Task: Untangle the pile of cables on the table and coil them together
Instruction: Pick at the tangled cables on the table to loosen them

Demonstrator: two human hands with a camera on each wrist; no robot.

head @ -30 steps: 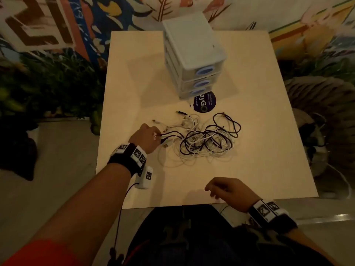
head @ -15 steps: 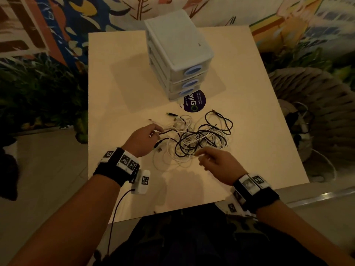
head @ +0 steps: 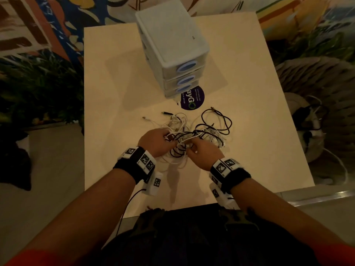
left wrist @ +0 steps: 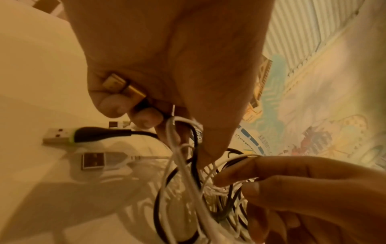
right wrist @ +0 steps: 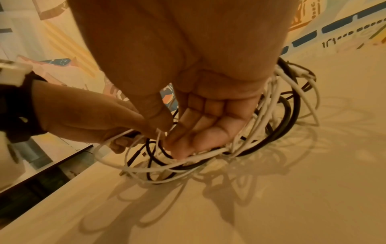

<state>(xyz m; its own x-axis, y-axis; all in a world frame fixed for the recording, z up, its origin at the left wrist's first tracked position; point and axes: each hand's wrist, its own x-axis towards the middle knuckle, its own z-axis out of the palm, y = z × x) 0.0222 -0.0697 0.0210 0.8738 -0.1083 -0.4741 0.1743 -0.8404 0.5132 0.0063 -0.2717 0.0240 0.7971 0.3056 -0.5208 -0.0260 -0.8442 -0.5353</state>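
Note:
A tangled pile of black and white cables [head: 199, 133] lies in the middle of the pale table [head: 119, 73]. My left hand [head: 159, 141] grips a gold USB plug [left wrist: 123, 89] and cable strands at the pile's left side. My right hand [head: 201, 150] pinches a thin white cable [right wrist: 160, 133] between thumb and fingers at the pile's near side, with loops [right wrist: 271, 115] hanging around it. In the left wrist view, a black-collared USB plug [left wrist: 64, 135] and a white one [left wrist: 98, 161] lie on the table.
A white three-drawer box [head: 172, 47] stands at the back of the table, with a dark round sticker [head: 193, 99] at its foot. A wicker seat [head: 322, 89] with other cables is to the right, and plants [head: 38, 87] are to the left.
My right hand came forward from the table's near edge into the pile and took hold of a white cable. My left hand stayed at the pile's left side, closing round strands.

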